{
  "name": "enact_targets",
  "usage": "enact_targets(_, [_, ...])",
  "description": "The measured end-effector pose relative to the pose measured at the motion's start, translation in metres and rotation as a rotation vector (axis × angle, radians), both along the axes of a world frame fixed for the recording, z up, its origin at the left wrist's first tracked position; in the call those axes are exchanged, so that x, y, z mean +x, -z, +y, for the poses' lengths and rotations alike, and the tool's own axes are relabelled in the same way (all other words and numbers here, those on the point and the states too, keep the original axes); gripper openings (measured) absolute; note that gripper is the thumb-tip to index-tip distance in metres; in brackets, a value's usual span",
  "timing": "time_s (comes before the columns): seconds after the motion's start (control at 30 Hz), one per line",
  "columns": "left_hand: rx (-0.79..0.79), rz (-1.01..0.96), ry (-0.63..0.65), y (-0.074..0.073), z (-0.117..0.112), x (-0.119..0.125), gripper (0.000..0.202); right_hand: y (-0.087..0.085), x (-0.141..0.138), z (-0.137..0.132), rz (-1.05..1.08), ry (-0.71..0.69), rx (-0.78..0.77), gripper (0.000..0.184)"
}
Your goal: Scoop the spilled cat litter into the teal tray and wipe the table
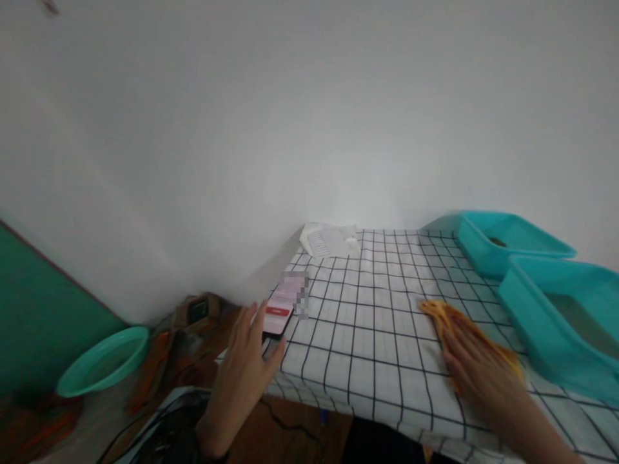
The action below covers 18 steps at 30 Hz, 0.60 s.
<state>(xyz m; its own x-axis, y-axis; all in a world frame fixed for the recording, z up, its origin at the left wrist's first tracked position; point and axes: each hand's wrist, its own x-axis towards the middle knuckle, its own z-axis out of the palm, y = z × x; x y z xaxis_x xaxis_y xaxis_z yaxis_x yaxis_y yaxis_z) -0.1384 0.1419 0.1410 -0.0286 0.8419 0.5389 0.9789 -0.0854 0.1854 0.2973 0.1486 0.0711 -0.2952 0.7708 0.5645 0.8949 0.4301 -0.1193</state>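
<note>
My right hand (471,367) lies flat on a yellow-orange cloth (438,312), pressing it against the checked tablecloth (367,309). Parts of the cloth stick out past the fingertips and along the hand's right side. At the table's left edge, my left hand (246,357) has its fingers stretched out and the thumb apart. It is nearest to a smartphone (278,311) with a lit screen, which lies on the left edge of the table. Whether the fingers touch the phone I cannot tell.
Two turquoise plastic trays (512,235) stand at the table's right side. White papers or packaging (331,240) lie at the back left, by the wall. On the floor at left are a green basin (104,361) and a cardboard box (198,309). A dark cable (285,425) runs below the table.
</note>
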Motion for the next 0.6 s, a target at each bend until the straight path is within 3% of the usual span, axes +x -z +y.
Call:
enact_targets(0.07, [-0.084, -0.059, -0.055, -0.004, 0.012, 0.001, 0.077, 0.012, 0.042, 0.01, -0.039, -0.002, 0.05, 0.066])
enact_targets(0.13, [-0.19, -0.119, -0.067, -0.013, 0.02, 0.003, 0.085, 0.018, 0.064, 0.022, -0.09, -0.015, 0.04, 0.067])
enact_targets(0.23, [-0.318, -0.164, -0.111, -0.029, 0.024, 0.004, 0.084, 0.019, 0.059, 0.048, -0.107, -0.008, -0.004, 0.066])
enact_targets(0.33, [-0.364, -0.144, -0.182, -0.043, 0.023, -0.001, 0.081, 0.007, 0.017, 0.076, -0.103, 0.007, -0.082, 0.063])
enact_targets(0.43, [-0.36, -0.108, -0.233, -0.051, 0.023, -0.007, 0.077, -0.02, -0.048, 0.094, -0.128, -0.003, -0.195, 0.063])
enact_targets(0.6, [-0.269, -0.172, -0.33, -0.06, 0.018, -0.019, 0.071, -0.068, -0.177, 0.085, -0.156, -0.146, -0.381, 0.064])
